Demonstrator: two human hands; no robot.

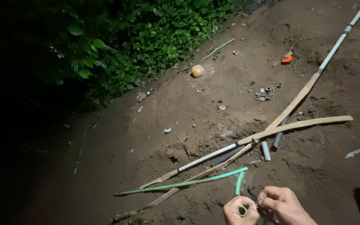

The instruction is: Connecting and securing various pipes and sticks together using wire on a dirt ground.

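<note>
Both my hands meet low over the dirt: my left hand (239, 211) pinches a bent green tube (240, 185), my right hand (281, 204) grips its end.

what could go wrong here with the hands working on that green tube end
The left hand and right hand pinch the green tube close together, so a slip could nick the fingers. The dark bushes leave poor light. Loose pipe pieces on the dirt could roll underfoot.
</note>
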